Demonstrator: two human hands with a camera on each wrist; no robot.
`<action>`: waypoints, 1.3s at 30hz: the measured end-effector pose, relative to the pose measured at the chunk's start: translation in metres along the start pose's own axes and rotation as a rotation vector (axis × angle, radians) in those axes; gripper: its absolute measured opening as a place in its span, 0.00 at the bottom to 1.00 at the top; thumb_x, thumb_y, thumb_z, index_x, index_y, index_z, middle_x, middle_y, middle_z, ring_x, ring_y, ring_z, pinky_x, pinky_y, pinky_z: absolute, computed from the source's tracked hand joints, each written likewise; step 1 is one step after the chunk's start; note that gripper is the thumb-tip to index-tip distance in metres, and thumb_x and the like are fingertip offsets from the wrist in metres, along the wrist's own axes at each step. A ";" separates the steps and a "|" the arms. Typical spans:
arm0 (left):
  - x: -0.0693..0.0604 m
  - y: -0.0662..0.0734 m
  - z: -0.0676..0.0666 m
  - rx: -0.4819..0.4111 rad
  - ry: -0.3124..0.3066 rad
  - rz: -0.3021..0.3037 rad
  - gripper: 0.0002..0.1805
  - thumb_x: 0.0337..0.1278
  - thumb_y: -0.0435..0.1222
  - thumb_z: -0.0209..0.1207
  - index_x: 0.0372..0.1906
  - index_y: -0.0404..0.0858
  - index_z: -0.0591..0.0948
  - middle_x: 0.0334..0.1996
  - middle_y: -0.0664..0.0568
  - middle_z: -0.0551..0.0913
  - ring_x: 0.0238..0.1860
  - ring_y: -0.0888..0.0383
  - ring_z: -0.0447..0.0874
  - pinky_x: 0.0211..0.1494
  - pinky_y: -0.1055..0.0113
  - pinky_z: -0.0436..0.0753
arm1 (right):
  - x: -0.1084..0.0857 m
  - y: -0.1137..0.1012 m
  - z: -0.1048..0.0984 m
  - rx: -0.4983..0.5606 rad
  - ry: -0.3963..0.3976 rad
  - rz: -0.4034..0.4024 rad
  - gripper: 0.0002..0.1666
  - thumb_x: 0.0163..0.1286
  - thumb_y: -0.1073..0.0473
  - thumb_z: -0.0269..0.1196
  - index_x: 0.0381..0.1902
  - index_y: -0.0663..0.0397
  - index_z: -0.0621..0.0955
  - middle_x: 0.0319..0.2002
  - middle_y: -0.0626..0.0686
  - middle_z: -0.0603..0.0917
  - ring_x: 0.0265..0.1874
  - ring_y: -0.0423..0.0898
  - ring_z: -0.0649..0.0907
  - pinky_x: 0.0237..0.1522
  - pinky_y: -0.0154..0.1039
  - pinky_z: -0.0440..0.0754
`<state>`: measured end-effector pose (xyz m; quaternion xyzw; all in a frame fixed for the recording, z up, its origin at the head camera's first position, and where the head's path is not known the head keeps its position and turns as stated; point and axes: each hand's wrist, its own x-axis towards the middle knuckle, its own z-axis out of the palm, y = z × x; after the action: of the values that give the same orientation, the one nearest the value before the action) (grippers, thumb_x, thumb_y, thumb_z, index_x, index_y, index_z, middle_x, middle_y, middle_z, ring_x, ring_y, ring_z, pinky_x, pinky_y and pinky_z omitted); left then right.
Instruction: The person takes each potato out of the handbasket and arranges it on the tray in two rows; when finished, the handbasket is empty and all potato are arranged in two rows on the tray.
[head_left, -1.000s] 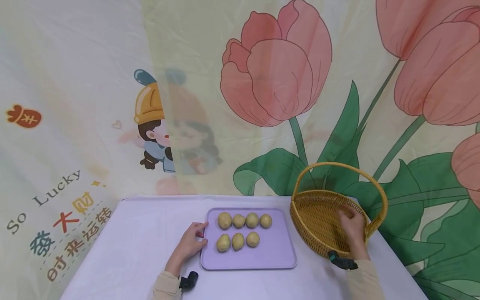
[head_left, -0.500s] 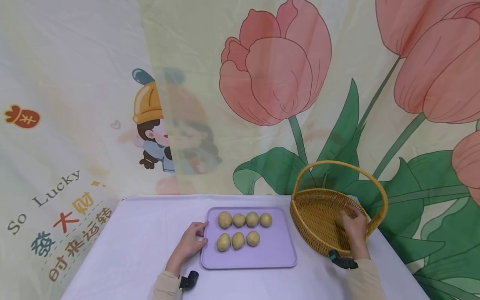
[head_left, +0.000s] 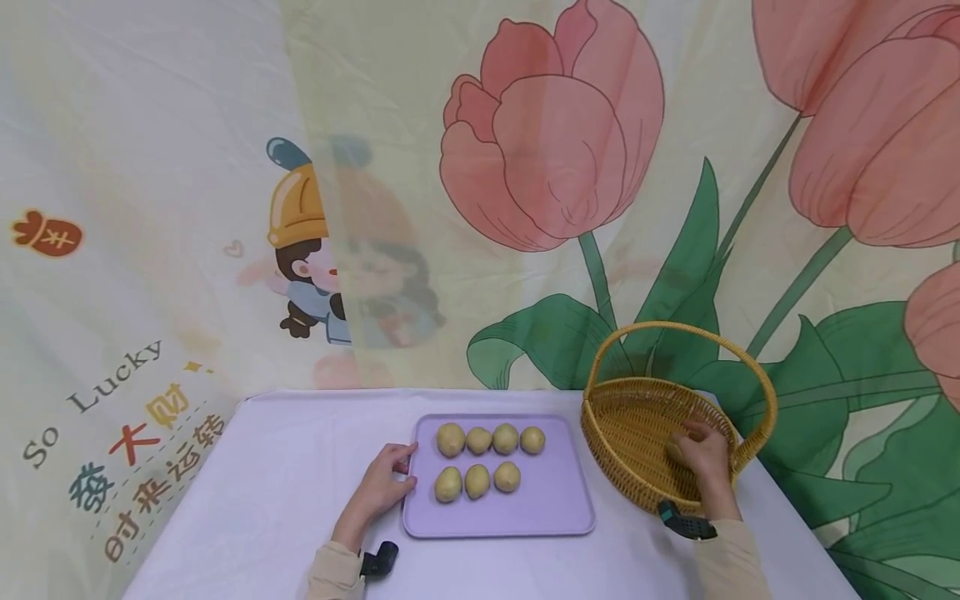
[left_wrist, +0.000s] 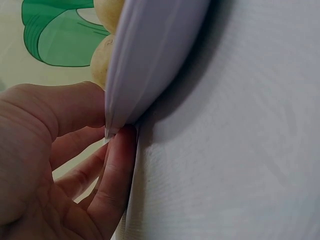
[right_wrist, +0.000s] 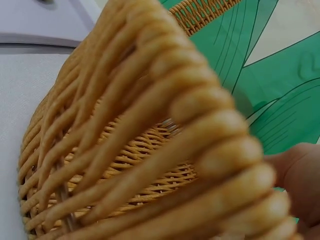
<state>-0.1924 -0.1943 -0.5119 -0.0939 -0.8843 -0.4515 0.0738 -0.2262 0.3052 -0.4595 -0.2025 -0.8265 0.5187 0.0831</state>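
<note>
Inside the wicker basket (head_left: pixel 630 425), on the right of the table, my right hand (head_left: pixel 708 454) holds a potato (head_left: pixel 676 452) near the basket floor; the fingers partly cover it. The right wrist view has the basket's rim (right_wrist: pixel 215 120) across it, and only part of that hand (right_wrist: pixel 300 185) shows. My left hand (head_left: pixel 378 483) pinches the left edge of a purple tray (head_left: pixel 555 508), thumb and finger at its rim in the left wrist view. Several potatoes (head_left: pixel 477 481) lie on the tray in two rows, the front row shorter.
A white cloth covers the table (head_left: pixel 300 467). The basket's tall arched handle (head_left: pixel 757 379) rises over its opening. Behind the table hangs a curtain (head_left: pixel 555 167) printed with tulips. Tray and basket stand close side by side.
Within the basket, my right hand has shifted slightly left and lower, and the potato at its fingers shows more. The left hand stays at the tray edge.
</note>
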 end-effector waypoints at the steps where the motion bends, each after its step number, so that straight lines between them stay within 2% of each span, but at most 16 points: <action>1: 0.000 0.000 0.000 -0.001 0.000 -0.001 0.31 0.38 0.21 0.66 0.57 0.24 0.79 0.47 0.42 0.77 0.37 0.53 0.79 0.42 0.64 0.77 | -0.001 0.000 0.000 0.003 -0.011 -0.002 0.33 0.68 0.63 0.55 0.67 0.76 0.64 0.63 0.78 0.62 0.62 0.71 0.65 0.62 0.62 0.64; 6: 0.000 0.001 0.000 0.005 0.002 -0.001 0.31 0.39 0.22 0.66 0.57 0.24 0.79 0.47 0.42 0.78 0.38 0.53 0.79 0.43 0.63 0.78 | -0.003 0.002 -0.002 -0.032 -0.084 -0.010 0.37 0.66 0.62 0.58 0.68 0.77 0.62 0.64 0.78 0.63 0.62 0.70 0.66 0.64 0.62 0.64; 9: 0.000 0.000 0.000 0.009 0.002 -0.005 0.31 0.39 0.22 0.66 0.57 0.25 0.79 0.47 0.42 0.78 0.38 0.53 0.79 0.43 0.63 0.78 | -0.002 0.002 -0.002 -0.074 -0.112 -0.038 0.35 0.67 0.61 0.58 0.66 0.79 0.64 0.64 0.78 0.63 0.62 0.71 0.66 0.64 0.63 0.63; 13: 0.000 0.000 0.001 0.003 -0.005 -0.013 0.31 0.39 0.23 0.67 0.57 0.25 0.79 0.47 0.42 0.78 0.38 0.54 0.79 0.43 0.63 0.77 | 0.000 0.004 -0.002 -0.119 -0.109 -0.083 0.31 0.67 0.66 0.56 0.63 0.82 0.66 0.63 0.79 0.63 0.62 0.73 0.67 0.62 0.62 0.65; 17: 0.000 -0.002 0.002 0.006 -0.005 -0.005 0.31 0.39 0.22 0.67 0.57 0.25 0.79 0.47 0.42 0.78 0.38 0.54 0.79 0.43 0.62 0.78 | 0.001 0.004 -0.001 -0.146 -0.104 -0.110 0.31 0.65 0.67 0.57 0.62 0.83 0.67 0.60 0.80 0.66 0.59 0.73 0.69 0.59 0.62 0.69; 25: 0.001 -0.004 0.002 0.014 0.007 -0.002 0.30 0.41 0.23 0.67 0.57 0.25 0.78 0.47 0.42 0.77 0.37 0.55 0.78 0.42 0.64 0.77 | -0.001 -0.001 0.000 -0.135 -0.127 -0.099 0.32 0.63 0.68 0.59 0.63 0.81 0.67 0.56 0.81 0.69 0.56 0.73 0.71 0.56 0.61 0.72; 34: 0.000 -0.001 0.001 0.015 -0.011 -0.036 0.31 0.41 0.23 0.67 0.59 0.25 0.78 0.48 0.42 0.77 0.39 0.54 0.78 0.43 0.63 0.77 | -0.004 -0.009 0.002 -0.105 -0.142 -0.076 0.34 0.66 0.66 0.58 0.67 0.77 0.65 0.61 0.79 0.67 0.60 0.72 0.69 0.57 0.61 0.71; 39: 0.000 -0.002 0.001 0.005 -0.009 -0.023 0.32 0.40 0.22 0.67 0.58 0.25 0.78 0.48 0.42 0.77 0.39 0.54 0.79 0.43 0.62 0.78 | -0.010 -0.013 0.003 -0.073 -0.127 -0.090 0.33 0.66 0.66 0.58 0.67 0.76 0.66 0.61 0.78 0.68 0.58 0.70 0.71 0.50 0.52 0.76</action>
<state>-0.1929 -0.1945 -0.5142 -0.0855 -0.8867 -0.4498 0.0647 -0.2211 0.2940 -0.4488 -0.1347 -0.8567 0.4958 0.0462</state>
